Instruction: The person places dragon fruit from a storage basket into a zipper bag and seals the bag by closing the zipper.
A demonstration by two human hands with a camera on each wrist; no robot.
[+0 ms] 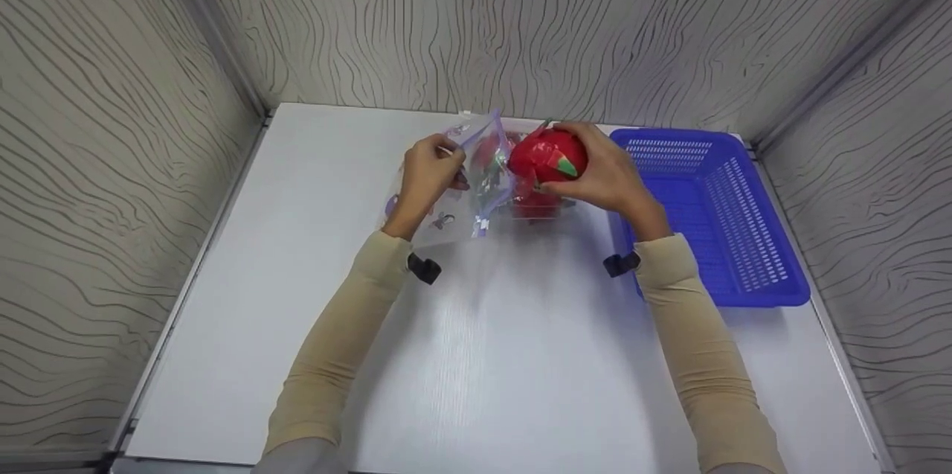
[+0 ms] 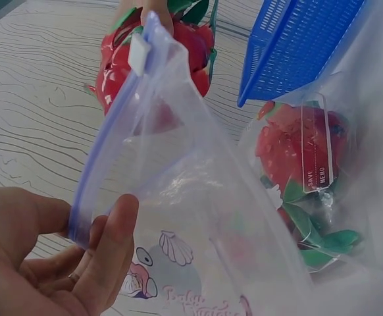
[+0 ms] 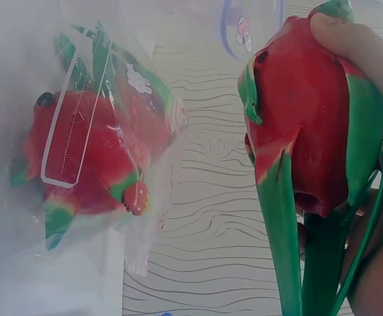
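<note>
My left hand (image 1: 433,175) pinches the purple-edged mouth of a clear slider zip bag (image 2: 172,204) printed with cartoon shells and lettering. In my right hand (image 1: 606,173), held by curled fingers and thumb, is a red dragon fruit (image 1: 547,155) with green leaf-like scales. That fruit hangs right at the bag's mouth, and the left wrist view shows it behind the bag's upper edge. Close below it lies another clear bag (image 3: 129,217) holding red dragon fruit (image 3: 86,151), partly covered in the head view by the fruit and the zip bag.
A blue plastic basket (image 1: 799,288) with slotted sides stands at the right of the white table (image 1: 476,377), beside my right forearm. Wood-grain patterned panels (image 1: 476,20) enclose the table at the back and both sides.
</note>
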